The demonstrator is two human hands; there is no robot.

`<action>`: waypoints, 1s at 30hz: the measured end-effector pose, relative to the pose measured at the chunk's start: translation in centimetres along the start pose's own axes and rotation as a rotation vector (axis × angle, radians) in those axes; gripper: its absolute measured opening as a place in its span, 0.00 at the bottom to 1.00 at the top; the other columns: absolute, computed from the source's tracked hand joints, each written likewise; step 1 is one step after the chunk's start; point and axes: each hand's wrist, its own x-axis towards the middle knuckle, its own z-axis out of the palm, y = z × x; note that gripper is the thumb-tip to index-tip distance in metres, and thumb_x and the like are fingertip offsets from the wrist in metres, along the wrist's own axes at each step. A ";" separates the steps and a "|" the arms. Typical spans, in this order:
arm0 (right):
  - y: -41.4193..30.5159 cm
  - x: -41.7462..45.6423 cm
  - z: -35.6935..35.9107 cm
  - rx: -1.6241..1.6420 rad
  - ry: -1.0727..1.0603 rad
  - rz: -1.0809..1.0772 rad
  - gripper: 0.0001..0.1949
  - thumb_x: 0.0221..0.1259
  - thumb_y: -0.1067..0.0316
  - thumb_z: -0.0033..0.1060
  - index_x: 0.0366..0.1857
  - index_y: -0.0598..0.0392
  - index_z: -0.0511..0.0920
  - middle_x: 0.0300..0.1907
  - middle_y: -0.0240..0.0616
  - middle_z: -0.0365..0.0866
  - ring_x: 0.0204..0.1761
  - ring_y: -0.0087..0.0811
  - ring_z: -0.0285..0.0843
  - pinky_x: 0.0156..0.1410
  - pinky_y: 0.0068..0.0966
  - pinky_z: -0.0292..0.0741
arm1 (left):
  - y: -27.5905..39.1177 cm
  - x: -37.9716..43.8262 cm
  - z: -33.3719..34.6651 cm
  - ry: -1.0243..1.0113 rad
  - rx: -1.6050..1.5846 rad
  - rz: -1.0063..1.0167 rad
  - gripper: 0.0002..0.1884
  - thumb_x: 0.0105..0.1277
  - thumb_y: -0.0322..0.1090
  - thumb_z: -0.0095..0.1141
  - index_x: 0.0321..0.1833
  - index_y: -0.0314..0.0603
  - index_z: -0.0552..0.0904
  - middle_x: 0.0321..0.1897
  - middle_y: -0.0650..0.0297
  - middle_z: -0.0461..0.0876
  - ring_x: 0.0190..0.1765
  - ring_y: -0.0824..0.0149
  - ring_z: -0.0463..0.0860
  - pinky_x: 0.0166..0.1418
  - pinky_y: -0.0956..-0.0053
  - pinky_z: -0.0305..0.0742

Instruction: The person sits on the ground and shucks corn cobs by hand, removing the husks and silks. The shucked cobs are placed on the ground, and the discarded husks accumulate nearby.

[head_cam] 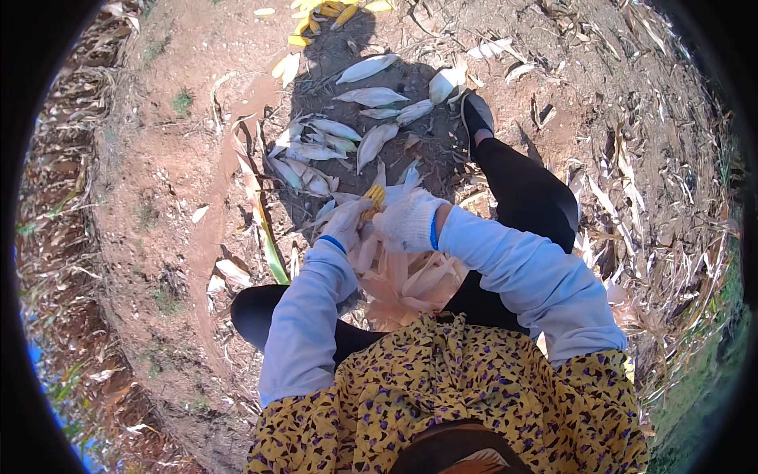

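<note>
A partly husked corn cob [374, 198] shows yellow kernels between my two gloved hands. My left hand [346, 222], in a white knit glove with a blue cuff, grips it from the left. On the other side, my right hand [408, 220] is closed on the pale husk [410, 185] peeled back from the cob. Loose stripped husks [408, 281] lie in a heap below my hands, between my legs. Just beyond the hands, several corn ears still in their husks [320, 145] rest on the shaded soil.
Bare yellow cobs [323, 15] are piled at the far edge. More husked-over ears [367, 68] lie nearer. A long dry corn leaf [257, 201] stretches along the left. My shoe [477, 115] is at the right, amid dry stalk litter [622, 178]. Dried corn plants [65, 207] line the left rim.
</note>
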 end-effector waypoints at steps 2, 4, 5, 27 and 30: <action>0.0 0.3 0.0 0.034 -0.037 0.030 0.16 0.63 0.56 0.61 0.48 0.53 0.83 0.44 0.45 0.87 0.46 0.48 0.87 0.49 0.40 0.83 | 6.6 -0.1 3.8 0.168 0.310 0.041 0.13 0.69 0.42 0.63 0.44 0.38 0.81 0.30 0.61 0.79 0.23 0.71 0.75 0.19 0.76 0.73; 0.2 1.2 0.9 0.011 0.028 -0.049 0.15 0.63 0.57 0.61 0.48 0.53 0.83 0.43 0.44 0.88 0.45 0.48 0.87 0.48 0.40 0.83 | 15.7 1.4 4.2 0.228 0.283 0.256 0.17 0.70 0.45 0.64 0.48 0.38 0.80 0.27 0.62 0.79 0.20 0.71 0.74 0.18 0.79 0.70; 0.6 1.3 1.5 0.002 0.058 -0.069 0.14 0.63 0.57 0.61 0.47 0.52 0.83 0.43 0.44 0.88 0.45 0.48 0.87 0.47 0.39 0.83 | 20.4 1.2 6.3 0.168 0.152 0.468 0.17 0.72 0.45 0.63 0.49 0.37 0.79 0.30 0.61 0.80 0.27 0.69 0.80 0.26 0.78 0.79; -2.2 2.0 -3.1 0.220 -0.411 0.064 0.17 0.61 0.68 0.66 0.53 0.59 0.78 0.47 0.47 0.88 0.50 0.42 0.89 0.48 0.36 0.85 | 3.2 18.7 -1.6 0.748 1.296 0.266 0.24 0.66 0.44 0.64 0.60 0.37 0.78 0.55 0.43 0.84 0.59 0.43 0.83 0.62 0.53 0.78; -2.3 2.0 -2.7 0.240 -0.340 0.096 0.13 0.61 0.69 0.65 0.48 0.61 0.82 0.43 0.47 0.89 0.45 0.42 0.91 0.43 0.35 0.86 | 2.8 19.4 -1.4 0.705 1.354 0.232 0.24 0.65 0.46 0.64 0.58 0.37 0.78 0.56 0.42 0.83 0.61 0.42 0.82 0.63 0.52 0.77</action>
